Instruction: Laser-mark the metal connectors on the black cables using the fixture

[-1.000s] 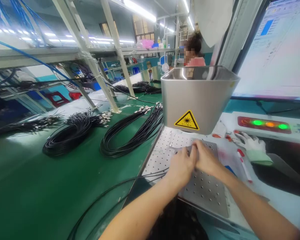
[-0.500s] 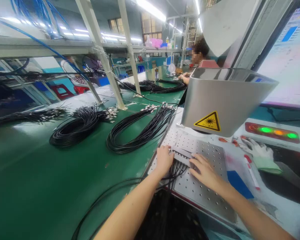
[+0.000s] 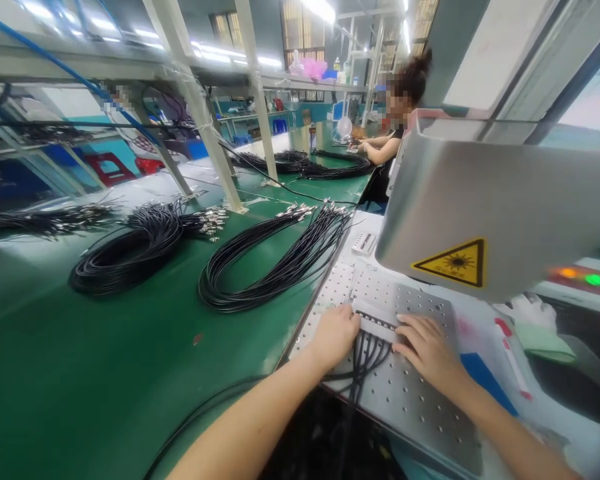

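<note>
A slim silvery metal fixture [image 3: 379, 328] lies on the perforated metal plate [image 3: 410, 407], with a row of small cable ends in its slot. Several black cables [image 3: 365, 357] come out of its near side and hang over the plate's front edge. My left hand [image 3: 336, 335] is closed on the fixture's left end, fingers curled and thumb hidden. At the opposite end, my right hand [image 3: 425, 343] grips with bent fingers on the top and near edge. Above and beyond the fixture stands a grey metal machine head [image 3: 480, 207] with a yellow laser warning sign.
Coiled bundles of black cable [image 3: 260, 273] lie on the green table [image 3: 130, 373] at left. Right of the plate are a blue pad [image 3: 487, 383], a red-and-white marker [image 3: 515, 363] and a glove [image 3: 540, 327]. A co-worker [image 3: 380, 150] sits farther along the table.
The camera view has shifted, so the machine head appears larger and farther right. Both hands stay on the fixture at its two ends; more of its slot shows between them.
</note>
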Motion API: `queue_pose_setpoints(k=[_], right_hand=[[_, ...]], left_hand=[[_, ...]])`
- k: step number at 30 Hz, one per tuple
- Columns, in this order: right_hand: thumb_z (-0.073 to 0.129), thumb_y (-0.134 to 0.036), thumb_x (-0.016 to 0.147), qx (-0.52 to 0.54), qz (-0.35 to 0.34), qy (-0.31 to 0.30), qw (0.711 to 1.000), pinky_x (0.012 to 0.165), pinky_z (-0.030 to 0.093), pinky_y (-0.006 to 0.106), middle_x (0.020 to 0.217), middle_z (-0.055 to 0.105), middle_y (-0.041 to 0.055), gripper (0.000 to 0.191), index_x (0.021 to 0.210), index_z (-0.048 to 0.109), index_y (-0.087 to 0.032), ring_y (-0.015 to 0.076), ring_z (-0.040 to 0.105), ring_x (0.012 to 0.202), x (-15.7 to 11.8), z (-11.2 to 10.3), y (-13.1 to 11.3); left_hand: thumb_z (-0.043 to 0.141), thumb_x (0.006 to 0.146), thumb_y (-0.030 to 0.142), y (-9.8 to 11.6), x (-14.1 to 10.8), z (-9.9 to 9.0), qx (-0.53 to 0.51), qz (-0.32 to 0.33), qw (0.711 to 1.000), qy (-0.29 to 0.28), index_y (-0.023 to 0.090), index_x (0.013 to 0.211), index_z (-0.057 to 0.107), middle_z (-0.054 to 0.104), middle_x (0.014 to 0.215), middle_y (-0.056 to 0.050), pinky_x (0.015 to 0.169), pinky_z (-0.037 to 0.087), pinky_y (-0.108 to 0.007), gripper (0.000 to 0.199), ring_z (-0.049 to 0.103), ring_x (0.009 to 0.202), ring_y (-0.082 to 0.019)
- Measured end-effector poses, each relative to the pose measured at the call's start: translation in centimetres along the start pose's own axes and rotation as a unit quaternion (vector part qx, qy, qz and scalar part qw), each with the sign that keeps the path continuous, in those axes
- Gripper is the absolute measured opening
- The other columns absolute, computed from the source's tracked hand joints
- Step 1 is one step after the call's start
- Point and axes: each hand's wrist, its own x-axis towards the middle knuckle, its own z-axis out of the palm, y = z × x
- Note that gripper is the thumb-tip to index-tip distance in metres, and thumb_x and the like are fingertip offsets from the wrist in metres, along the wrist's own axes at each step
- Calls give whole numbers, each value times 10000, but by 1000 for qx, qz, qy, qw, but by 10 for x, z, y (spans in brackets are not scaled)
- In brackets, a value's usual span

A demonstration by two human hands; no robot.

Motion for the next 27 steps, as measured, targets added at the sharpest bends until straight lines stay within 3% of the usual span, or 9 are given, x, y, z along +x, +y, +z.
queue_pose_setpoints(k=[5, 11, 16, 18, 21, 23, 27], right_hand=[[482, -389, 852, 2, 22, 24, 999, 957, 364, 454, 1129, 593, 56, 213, 917, 613, -234, 256, 481, 1124, -8, 9, 7], [496, -405, 837, -4, 57, 28, 998, 926, 395, 464, 1104, 596, 58, 215, 904, 618, -242, 268, 478, 1120, -5, 6, -2], [456, -409, 852, 18, 137, 117, 983, 914, 436, 420, 1084, 592, 71, 296, 1063, 557, -227, 237, 520, 1074, -38, 5, 2], [441, -421, 852, 14, 177, 168, 970, 888, 454, 429, 1056, 598, 77, 303, 1049, 554, -221, 243, 542, 1038, -63, 6, 12], [429, -454, 844, -5, 220, 239, 946, 850, 467, 465, 1006, 605, 96, 319, 999, 565, -210, 265, 563, 974, -97, 8, 31], [432, -458, 842, -15, 240, 275, 931, 832, 474, 473, 980, 608, 105, 317, 970, 572, -204, 272, 572, 941, -112, 9, 40], [447, -421, 844, -26, 252, 297, 921, 798, 493, 453, 957, 619, 103, 282, 958, 581, -201, 269, 586, 919, -116, 10, 42]], left_hand=[[427, 827, 91, 5, 2, 1, 12, -3, 1000, 27, 147, 850, 535, 541, 850, -81, 723, 438, -347, 124, 531, 810, -215], [412, 834, 102, 8, 2, -3, -33, -37, 999, 8, 146, 890, 557, 560, 914, -93, 770, 441, -346, 161, 547, 889, -222], [499, 819, 185, -3, -15, -30, -70, -47, 996, 27, 176, 1089, 520, 572, 1020, -79, 804, 453, -315, 271, 548, 956, -209], [529, 797, 197, -19, -35, -48, -123, -55, 991, 21, 211, 1119, 518, 575, 1068, -55, 839, 444, -297, 322, 546, 983, -191], [505, 803, 233, -54, -80, -64, -198, -80, 976, 34, 228, 1031, 587, 617, 1016, -31, 850, 449, -283, 242, 567, 955, -180], [482, 816, 300, -78, -119, -60, -243, -101, 962, 70, 255, 1026, 610, 637, 1033, -17, 866, 462, -289, 250, 584, 955, -184], [502, 755, 398, -115, -189, -31, -260, -197, 932, 157, 373, 869, 674, 686, 946, 55, 844, 516, -343, 208, 634, 906, -226]])
